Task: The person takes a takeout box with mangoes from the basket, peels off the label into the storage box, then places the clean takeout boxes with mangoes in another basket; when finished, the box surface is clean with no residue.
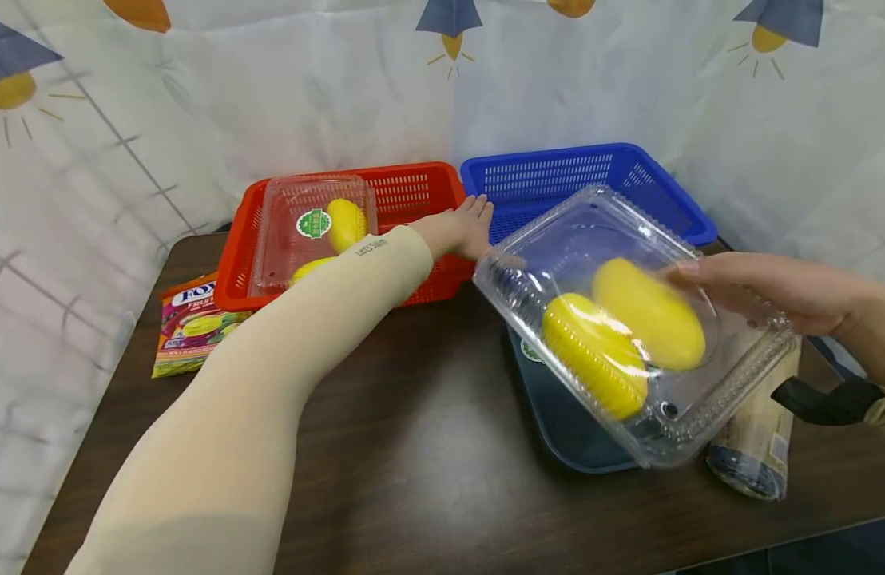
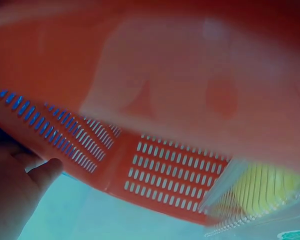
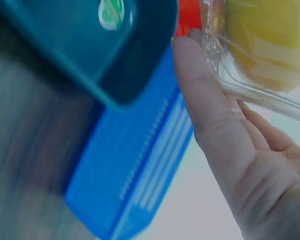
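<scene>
My right hand [image 1: 780,291] grips the side of a clear plastic clamshell box [image 1: 582,220] with two yellow mangoes [image 1: 647,315] inside. The box is tilted above a dark tray [image 1: 575,451]. In the right wrist view, the fingers [image 3: 210,95] lie along the box's edge. My left hand [image 1: 460,228] reaches to the right end of a red basket [image 1: 406,176], its fingers extended near the rim. Inside that basket sits a second clear box [image 1: 280,216] holding yellow mangoes [image 1: 347,225] and bearing a round green label.
A blue basket [image 1: 557,164] stands at the back, right beside the red one. Left of the red basket lies a colourful candy bag [image 1: 191,327] on the dark table [image 1: 406,447]. A pale package with a dark end [image 1: 752,455] lies right of the tray. Behind hangs a patterned curtain [image 1: 327,88].
</scene>
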Tool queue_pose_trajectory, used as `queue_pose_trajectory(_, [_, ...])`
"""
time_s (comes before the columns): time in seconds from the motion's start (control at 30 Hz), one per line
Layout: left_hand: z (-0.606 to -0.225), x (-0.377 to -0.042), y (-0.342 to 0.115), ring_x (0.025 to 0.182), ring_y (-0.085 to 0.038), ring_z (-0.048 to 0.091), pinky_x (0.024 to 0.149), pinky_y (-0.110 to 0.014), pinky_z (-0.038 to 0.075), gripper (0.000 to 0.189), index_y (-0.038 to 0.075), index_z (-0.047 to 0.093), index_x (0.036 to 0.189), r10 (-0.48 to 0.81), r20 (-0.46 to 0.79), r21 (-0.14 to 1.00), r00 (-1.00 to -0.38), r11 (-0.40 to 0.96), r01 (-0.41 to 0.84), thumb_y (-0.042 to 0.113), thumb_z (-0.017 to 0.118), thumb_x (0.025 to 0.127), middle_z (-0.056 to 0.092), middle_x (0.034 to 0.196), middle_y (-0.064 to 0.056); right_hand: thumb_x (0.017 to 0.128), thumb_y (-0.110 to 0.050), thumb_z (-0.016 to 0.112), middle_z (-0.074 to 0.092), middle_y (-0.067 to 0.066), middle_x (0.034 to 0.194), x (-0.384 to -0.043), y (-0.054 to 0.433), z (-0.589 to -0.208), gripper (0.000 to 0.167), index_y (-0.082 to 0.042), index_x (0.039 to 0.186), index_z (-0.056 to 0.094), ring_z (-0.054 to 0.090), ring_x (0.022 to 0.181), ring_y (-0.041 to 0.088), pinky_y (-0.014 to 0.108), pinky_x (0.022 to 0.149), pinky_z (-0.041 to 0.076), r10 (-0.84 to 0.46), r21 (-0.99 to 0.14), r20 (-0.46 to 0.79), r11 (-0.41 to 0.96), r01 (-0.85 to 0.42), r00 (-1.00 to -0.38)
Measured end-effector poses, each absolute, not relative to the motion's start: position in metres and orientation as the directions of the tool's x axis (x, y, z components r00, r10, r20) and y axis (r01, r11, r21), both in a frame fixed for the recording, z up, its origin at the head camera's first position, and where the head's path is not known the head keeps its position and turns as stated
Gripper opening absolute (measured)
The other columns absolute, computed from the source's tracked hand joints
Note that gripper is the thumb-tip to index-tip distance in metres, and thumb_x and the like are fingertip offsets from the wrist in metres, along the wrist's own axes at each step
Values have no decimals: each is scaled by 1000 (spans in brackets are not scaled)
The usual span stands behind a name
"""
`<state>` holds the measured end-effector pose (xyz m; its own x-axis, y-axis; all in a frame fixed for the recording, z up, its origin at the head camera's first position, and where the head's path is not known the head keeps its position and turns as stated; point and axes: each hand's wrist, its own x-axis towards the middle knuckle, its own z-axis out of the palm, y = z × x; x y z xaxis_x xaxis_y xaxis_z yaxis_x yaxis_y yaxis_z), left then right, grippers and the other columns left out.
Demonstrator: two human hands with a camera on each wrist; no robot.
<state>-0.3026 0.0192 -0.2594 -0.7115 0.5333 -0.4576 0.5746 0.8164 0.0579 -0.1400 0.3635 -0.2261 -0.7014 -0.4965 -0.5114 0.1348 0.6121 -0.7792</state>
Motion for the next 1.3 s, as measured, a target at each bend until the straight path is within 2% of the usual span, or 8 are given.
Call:
queue_pose_trajectory(0.07, [-261, -302, 19, 159, -35, -14, 130, -53, 4, 116, -1, -10, 162, 534, -450, 75, -715, 821, 566, 77, 41, 92, -16, 171, -18, 112, -41, 15, -12, 31, 167, -148, 373, -220, 68, 3, 162, -1, -9, 149, 62, 88, 105, 6, -443, -764, -506, 629, 146, -740])
queue_pose_trajectory(0.23, [-264, -299, 17, 160, -35, -13, 130, -51, 3, 121, 2, -10, 162, 528, -424, 124, -735, 838, 531, 82, 42, 87, -16, 172, -15, 110, -47, 13, 51, 0, 146, -179, 398, -210, 51, -27, 151, 34, 59, 130, 23, 52, 99, 56, -424, -807, -435, 574, 135, -794])
queue_pose_trajectory(0.37, [-265, -297, 16, 160, -34, -14, 130, -49, 2, 123, 2, -10, 162, 528, -415, 143, -741, 842, 520, 83, 43, 86, -17, 171, -15, 109, -49, 18, 58, -17, 128, -205, 403, -207, 41, -30, 142, 35, 69, 111, 12, 36, 86, 61, -386, -853, -379, 498, 156, -841])
queue_pose_trajectory(0.53, [-265, -295, 14, 160, -34, -13, 131, -48, 2, 125, 2, -10, 162, 527, -406, 150, -747, 844, 515, 83, 44, 85, -16, 171, -16, 104, -62, 27, 15, -3, 171, -234, 385, -206, 72, -36, 163, -4, 29, 153, 31, 25, 87, 56, -232, -836, -427, 470, 283, -874])
queue_pose_trajectory(0.63, [-265, -294, 14, 160, -35, -13, 131, -47, 2, 126, 2, -11, 162, 526, -397, 152, -752, 846, 512, 83, 46, 84, -16, 172, -16, 102, -66, 28, -14, -4, 173, -249, 367, -208, 79, -38, 162, -17, 3, 158, 40, 38, 110, 45, -200, -838, -445, 436, 327, -873])
queue_pose_trajectory(0.77, [-266, -294, 15, 160, -36, -12, 131, -47, 4, 127, 1, -10, 162, 528, -386, 149, -757, 845, 514, 83, 47, 84, -14, 172, -17, 103, -66, 30, -18, -5, 172, -266, 344, -214, 80, -41, 160, -21, 1, 159, 39, 56, 127, 13, -191, -852, -446, 388, 350, -874])
queue_pose_trajectory(1.03, [-266, -295, 18, 160, -36, -11, 131, -47, 5, 126, 1, -8, 163, 515, -395, 155, -761, 854, 497, 83, 47, 84, -12, 172, -17, 103, -65, 32, -16, 2, 173, -289, 314, -224, 81, -38, 162, -17, 15, 155, 36, 38, 109, 43, -181, -843, -479, 367, 393, -859])
queue_pose_trajectory(1.3, [-264, -294, 19, 160, -36, -11, 131, -46, 3, 126, 1, -10, 162, 514, -408, 146, -755, 853, 501, 83, 46, 85, -13, 172, -17, 103, -63, 36, -23, 4, 171, -297, 310, -234, 88, -32, 161, -22, 1, 159, 43, 59, 128, 12, -209, -821, -533, 364, 441, -820])
